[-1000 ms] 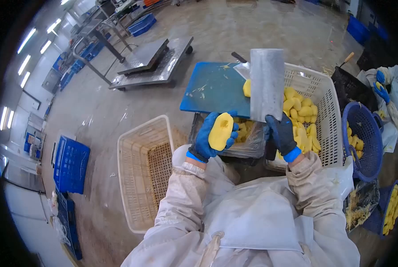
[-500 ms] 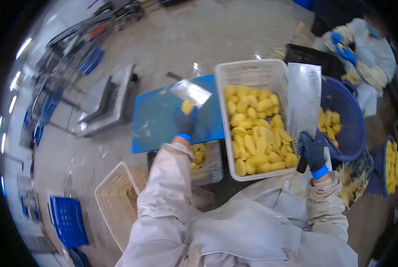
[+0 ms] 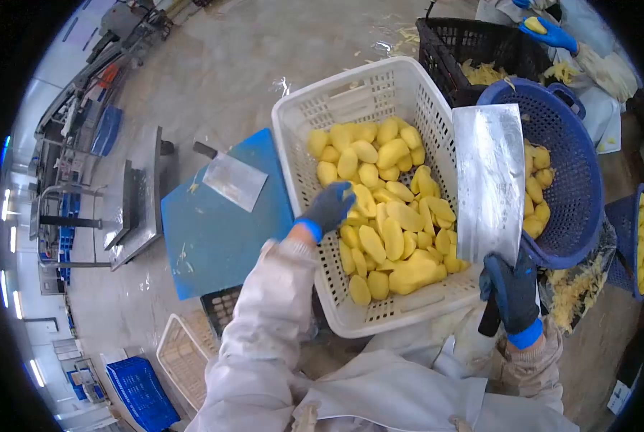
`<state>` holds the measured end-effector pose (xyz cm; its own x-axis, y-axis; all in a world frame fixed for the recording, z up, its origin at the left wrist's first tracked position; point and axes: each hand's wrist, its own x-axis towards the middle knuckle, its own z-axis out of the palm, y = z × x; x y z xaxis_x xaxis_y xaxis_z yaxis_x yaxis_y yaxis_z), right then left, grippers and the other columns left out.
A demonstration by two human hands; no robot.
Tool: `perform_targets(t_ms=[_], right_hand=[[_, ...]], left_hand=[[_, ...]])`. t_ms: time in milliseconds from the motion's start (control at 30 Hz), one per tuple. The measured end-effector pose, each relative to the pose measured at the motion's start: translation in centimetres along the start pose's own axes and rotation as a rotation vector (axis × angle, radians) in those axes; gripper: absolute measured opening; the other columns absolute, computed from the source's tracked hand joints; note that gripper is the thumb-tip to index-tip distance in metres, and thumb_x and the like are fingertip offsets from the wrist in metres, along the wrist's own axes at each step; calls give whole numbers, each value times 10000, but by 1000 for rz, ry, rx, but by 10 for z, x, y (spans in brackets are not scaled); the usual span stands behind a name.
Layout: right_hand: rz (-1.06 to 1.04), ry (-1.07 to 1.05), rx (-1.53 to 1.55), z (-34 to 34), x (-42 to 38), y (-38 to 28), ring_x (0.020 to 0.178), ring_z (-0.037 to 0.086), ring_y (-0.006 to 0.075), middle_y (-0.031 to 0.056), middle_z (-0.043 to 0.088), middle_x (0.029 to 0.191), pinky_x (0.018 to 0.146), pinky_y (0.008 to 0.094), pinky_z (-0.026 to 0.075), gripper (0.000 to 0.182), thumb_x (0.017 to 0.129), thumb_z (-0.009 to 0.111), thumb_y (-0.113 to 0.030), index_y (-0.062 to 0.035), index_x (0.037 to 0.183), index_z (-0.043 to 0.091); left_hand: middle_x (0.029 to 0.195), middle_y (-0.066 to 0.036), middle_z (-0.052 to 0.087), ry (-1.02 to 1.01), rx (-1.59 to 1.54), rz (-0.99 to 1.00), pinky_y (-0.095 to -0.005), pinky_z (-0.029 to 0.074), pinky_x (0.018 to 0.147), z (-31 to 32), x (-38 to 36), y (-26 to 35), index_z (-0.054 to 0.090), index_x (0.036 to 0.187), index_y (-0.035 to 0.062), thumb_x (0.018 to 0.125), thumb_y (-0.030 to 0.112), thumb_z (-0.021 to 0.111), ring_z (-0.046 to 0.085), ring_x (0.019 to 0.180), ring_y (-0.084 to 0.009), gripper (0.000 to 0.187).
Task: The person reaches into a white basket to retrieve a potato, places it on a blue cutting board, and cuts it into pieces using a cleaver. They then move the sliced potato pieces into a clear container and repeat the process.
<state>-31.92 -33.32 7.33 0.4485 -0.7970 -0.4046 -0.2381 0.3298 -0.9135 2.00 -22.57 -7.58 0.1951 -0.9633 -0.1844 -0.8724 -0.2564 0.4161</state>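
Here, the left hand (image 3: 327, 209), in a dark glove, is above the left edge of the white basket (image 3: 368, 90), with its fingers bent over the yellow potatoes (image 3: 392, 237). Its palm side is hidden, so I cannot tell if it is open or grips a potato, nor if it touches one. The potatoes lie in a heap in the white basket, some whole and some with flat cut faces.

The right hand (image 3: 510, 291) is closed around the dark handle of the big knife (image 3: 489, 183). The wide blade of this knife is raised, pointing away from the person, and in the view it covers part of the basket's right edge.

At the left of the white basket is the blue board (image 3: 221, 234). The second knife (image 3: 235, 181) lies flat on it, near the far edge, and its handle reaches out over this edge.

To the right, the purple basket (image 3: 584, 191) also holds potatoes. Behind it stands the black crate (image 3: 444, 61) with peels (image 3: 484, 73) inside. There, a co-worker's blue-gloved hand (image 3: 558, 37) holds one potato (image 3: 535, 26).
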Motion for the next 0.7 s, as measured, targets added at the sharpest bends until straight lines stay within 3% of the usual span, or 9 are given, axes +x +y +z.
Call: perform_targets(t_ms=[67, 133, 367, 400, 433, 500, 533, 633, 700], right_hand=[[61, -15, -15, -2, 2, -6, 450, 489, 117, 51, 512, 596, 403, 241, 403, 117, 823, 535, -49, -10, 928, 502], [83, -7, -46, -7, 7, -6, 459, 490, 118, 55, 513, 605, 406, 243, 403, 116, 820, 528, -42, -6, 928, 506], [221, 20, 7, -12, 18, -6, 494, 490, 131, 66, 509, 637, 439, 264, 415, 102, 821, 492, -14, 18, 917, 505], [211, 3, 2, -10, 17, -8, 500, 490, 132, 64, 507, 642, 443, 267, 414, 93, 826, 496, -17, 16, 912, 504], [193, -16, -4, -8, 16, -10, 506, 491, 134, 62, 505, 648, 448, 271, 413, 84, 831, 500, -20, 15, 906, 502], [186, -26, 21, -3, 14, -8, 525, 498, 132, 63, 505, 655, 452, 268, 412, 82, 836, 502, -20, 10, 912, 497], [182, -41, 21, 0, 13, -8, 532, 501, 128, 64, 505, 659, 454, 261, 412, 93, 841, 504, -28, 7, 925, 493], [126, -39, -28, 8, 7, -7, 529, 501, 119, 62, 509, 655, 450, 245, 411, 108, 847, 511, -47, 0, 942, 491], [80, -15, -71, 10, 1, -7, 518, 499, 113, 58, 512, 647, 445, 237, 410, 112, 849, 517, -57, -5, 946, 494]], left_hand=[[1107, -234, 527, -86, 279, -4, -393, 422, 877, 36, 43, -41, 522, 1104, 39, 806, 182, 559, 505, 1048, -355, 332], [1157, -190, 531, -190, 32, -558, -417, 425, 879, 77, 81, -73, 570, 1034, 43, 779, 280, 584, 508, 1075, -331, 348], [1133, -195, 554, 8, -317, -512, -419, 421, 895, 154, 97, -96, 491, 1163, 86, 628, 459, 688, 513, 1074, -353, 681], [1092, -196, 568, -2, -586, -410, -403, 424, 883, 138, 87, -65, 474, 1143, 54, 663, 379, 705, 527, 1028, -358, 625], [1072, -197, 574, -164, -434, -299, -407, 430, 867, 126, 88, -35, 476, 1141, 65, 686, 358, 681, 533, 1007, -360, 579], [1100, -200, 536, -39, -204, -338, -438, 434, 846, 159, 74, 3, 415, 1207, 103, 710, 313, 626, 529, 997, -369, 579], [1157, -187, 499, -191, -122, -404, -455, 431, 847, 129, 69, 42, 391, 1232, 121, 708, 342, 622, 520, 1023, -367, 614], [1194, -177, 481, -249, -270, -257, -441, 392, 904, 115, 32, 92, 388, 1277, 136, 742, 342, 609, 471, 1098, -359, 615], [1136, -177, 509, 125, -510, -163, -444, 413, 873, 93, -5, 111, 424, 1228, 90, 738, 299, 645, 511, 1045, -342, 577]])
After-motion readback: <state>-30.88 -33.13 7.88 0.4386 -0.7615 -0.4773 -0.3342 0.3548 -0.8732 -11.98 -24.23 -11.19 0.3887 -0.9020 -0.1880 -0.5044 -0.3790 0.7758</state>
